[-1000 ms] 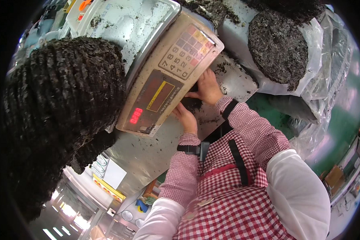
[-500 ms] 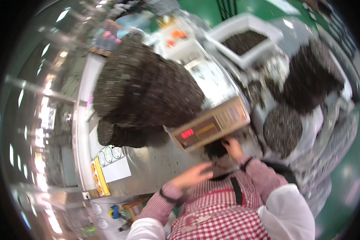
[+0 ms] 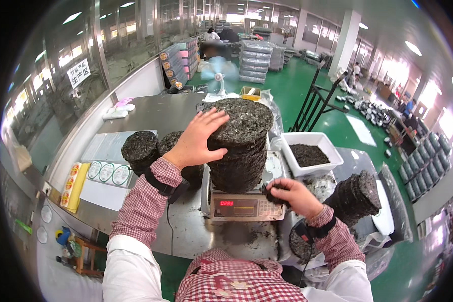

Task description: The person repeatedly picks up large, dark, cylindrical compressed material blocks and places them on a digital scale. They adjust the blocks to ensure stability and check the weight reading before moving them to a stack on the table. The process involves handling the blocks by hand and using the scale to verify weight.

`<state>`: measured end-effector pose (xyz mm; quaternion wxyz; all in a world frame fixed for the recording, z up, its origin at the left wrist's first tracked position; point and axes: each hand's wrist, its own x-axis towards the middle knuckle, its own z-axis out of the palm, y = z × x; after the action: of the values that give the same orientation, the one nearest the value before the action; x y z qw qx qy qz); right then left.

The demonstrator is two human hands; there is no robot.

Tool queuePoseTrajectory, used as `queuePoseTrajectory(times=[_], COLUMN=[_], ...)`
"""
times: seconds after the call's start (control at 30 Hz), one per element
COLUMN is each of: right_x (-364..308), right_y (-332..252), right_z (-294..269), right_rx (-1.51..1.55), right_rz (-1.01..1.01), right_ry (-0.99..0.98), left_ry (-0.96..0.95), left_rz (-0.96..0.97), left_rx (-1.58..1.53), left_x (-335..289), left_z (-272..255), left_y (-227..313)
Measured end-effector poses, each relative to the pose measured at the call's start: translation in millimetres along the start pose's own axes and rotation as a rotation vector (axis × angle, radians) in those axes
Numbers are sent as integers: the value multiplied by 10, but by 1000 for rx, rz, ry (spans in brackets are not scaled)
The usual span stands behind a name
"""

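A tall stack of dark round cakes, like dried seaweed, (image 3: 239,166) stands on a digital scale (image 3: 246,207) with a lit red display. My left hand (image 3: 199,138) rests against the upper left of this stack, fingers stretched and thumb apart. Just right of the scale, my right hand (image 3: 297,196) pinches a small dark clump of dried seaweed (image 3: 276,193). Two shorter stacks stand left of the scale, one of them (image 3: 140,151) in full view and the other partly behind my left arm. To the right leans another stack (image 3: 355,199), above a single round cake (image 3: 302,241) partly hidden by my right wrist.
Loose dark flakes fill a white bin (image 3: 312,153) beyond my right hand. Crumbs lie on the steel table (image 3: 186,231). Labels (image 3: 105,173) and a yellow strip (image 3: 75,186) lie at its left edge. Behind stand a fan (image 3: 219,75) and a black trolley (image 3: 314,103).
The view has lifted and levelled, showing more of the room. My left hand has moved up from near my apron to the stack. My right hand now holds a clump beside the scale.
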<state>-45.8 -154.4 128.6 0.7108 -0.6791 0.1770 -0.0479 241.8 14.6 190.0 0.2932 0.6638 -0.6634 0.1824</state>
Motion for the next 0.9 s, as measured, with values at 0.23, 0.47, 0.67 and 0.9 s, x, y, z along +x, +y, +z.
queuePoseTrajectory(times=[0.23,0.47,0.67,0.9], right_x=[213,508,939,1650], right_y=[-747,-1120,-1578,-1468], right_z=[36,-108,-68,171], right_rx=[-116,-138,-46,-330], right_rz=[-99,-111,-258,-162], right_ry=[7,-1,126,153], left_ry=[42,164,598,772], left_rz=[-72,-29,-294,-256], left_rx=[-44,-49,-621,-784], left_x=[-114,-60,-110,-132], left_z=[196,281,344,452], left_y=[-107,-132,-209,-279])
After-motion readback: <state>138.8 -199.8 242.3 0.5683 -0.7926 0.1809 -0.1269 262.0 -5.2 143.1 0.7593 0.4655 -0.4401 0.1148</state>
